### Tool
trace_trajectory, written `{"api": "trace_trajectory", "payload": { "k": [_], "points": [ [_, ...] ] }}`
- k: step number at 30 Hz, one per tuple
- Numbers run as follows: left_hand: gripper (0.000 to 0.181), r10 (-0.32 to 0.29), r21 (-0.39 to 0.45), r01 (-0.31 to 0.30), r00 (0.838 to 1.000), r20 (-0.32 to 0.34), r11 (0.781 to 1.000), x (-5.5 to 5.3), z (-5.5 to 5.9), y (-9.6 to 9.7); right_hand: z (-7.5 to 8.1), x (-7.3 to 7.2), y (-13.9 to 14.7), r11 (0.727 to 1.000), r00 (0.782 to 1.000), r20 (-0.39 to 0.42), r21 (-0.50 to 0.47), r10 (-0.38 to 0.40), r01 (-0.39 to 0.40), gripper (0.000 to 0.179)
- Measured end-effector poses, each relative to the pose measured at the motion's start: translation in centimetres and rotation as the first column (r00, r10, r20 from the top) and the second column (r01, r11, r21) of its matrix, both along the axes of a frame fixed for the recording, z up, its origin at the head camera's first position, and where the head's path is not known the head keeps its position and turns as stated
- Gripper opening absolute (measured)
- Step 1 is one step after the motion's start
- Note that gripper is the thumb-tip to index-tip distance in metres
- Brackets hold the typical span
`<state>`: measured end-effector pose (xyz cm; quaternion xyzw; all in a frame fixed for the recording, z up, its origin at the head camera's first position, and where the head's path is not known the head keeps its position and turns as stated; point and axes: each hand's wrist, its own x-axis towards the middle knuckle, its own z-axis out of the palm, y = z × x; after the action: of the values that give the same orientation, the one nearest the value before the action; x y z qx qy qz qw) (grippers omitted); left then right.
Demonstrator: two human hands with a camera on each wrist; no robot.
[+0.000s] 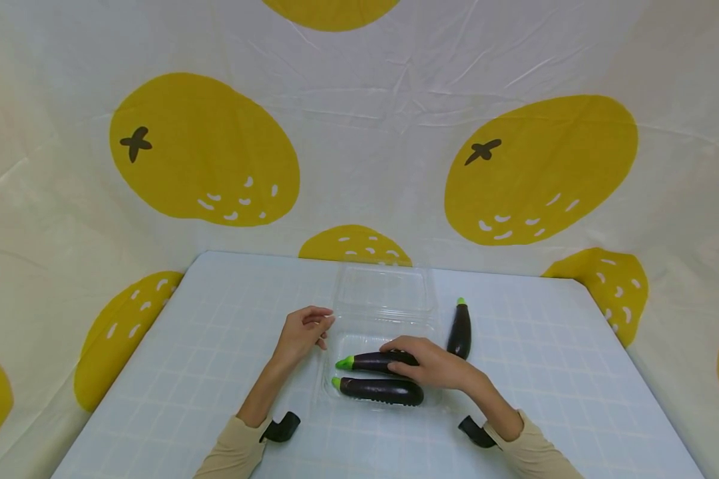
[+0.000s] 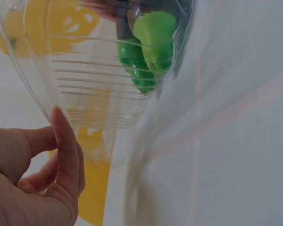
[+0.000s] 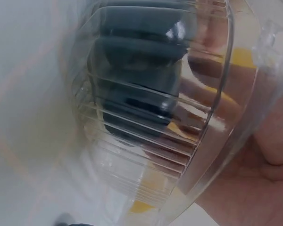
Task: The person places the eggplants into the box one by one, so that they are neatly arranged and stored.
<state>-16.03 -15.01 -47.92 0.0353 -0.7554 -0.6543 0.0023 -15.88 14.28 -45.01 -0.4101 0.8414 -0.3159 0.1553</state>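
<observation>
A clear plastic clamshell container (image 1: 386, 334) lies on the table with its lid (image 1: 385, 289) folded back behind it. Inside, two dark eggplants with green caps lie side by side, the front eggplant (image 1: 380, 391) along the near wall. My right hand (image 1: 428, 361) reaches over the right rim and grips the rear eggplant (image 1: 367, 362) around its thick end. At the container's left rim, my left hand (image 1: 302, 336) pinches the edge between thumb and finger; the left wrist view shows a fingertip against the clear rim and the green caps (image 2: 155, 37) through the wall.
A third eggplant (image 1: 460, 331) lies on the table just right of the container, its cap pointing away. The table (image 1: 174, 372) has a pale checked cover. Behind it hangs a white cloth (image 1: 371, 146) with yellow fruit prints.
</observation>
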Motion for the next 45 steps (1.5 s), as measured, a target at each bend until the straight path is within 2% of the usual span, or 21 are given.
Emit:
{"api": "trace_trajectory", "payload": {
  "k": [9, 15, 23, 33, 45],
  "points": [
    [0.025, -0.002, 0.002, 0.002, 1.000, 0.006, 1.000, 0.1, -0.3, 0.0, -0.3, -0.1, 0.3, 1.000, 1.000, -0.015, -0.008, 0.026, -0.027, 0.030],
    [0.026, 0.000, -0.009, 0.000, 1.000, 0.013, 1.000, 0.1, -0.5, 0.0, -0.3, 0.0, 0.3, 0.999, 0.999, 0.022, -0.009, 0.043, -0.043, 0.030],
    [0.025, -0.015, 0.035, 0.016, 1.000, -0.016, 0.999, 0.1, -0.6, 0.1, -0.1, 0.1, 0.5, 0.999, 0.998, 0.051, 0.006, 0.042, -0.043, 0.033],
    [0.026, -0.006, 0.021, 0.006, 1.000, -0.006, 1.000, 0.1, -0.2, 0.1, -0.1, 0.0, 0.7, 0.999, 1.000, 0.013, -0.036, 0.013, -0.013, 0.033],
    [0.026, -0.007, 0.013, 0.007, 1.000, -0.009, 1.000, -0.1, -0.1, -0.1, 0.5, -0.3, 1.9, 0.994, 0.997, -0.060, -0.097, -0.058, 0.052, 0.031]
  ]
}}
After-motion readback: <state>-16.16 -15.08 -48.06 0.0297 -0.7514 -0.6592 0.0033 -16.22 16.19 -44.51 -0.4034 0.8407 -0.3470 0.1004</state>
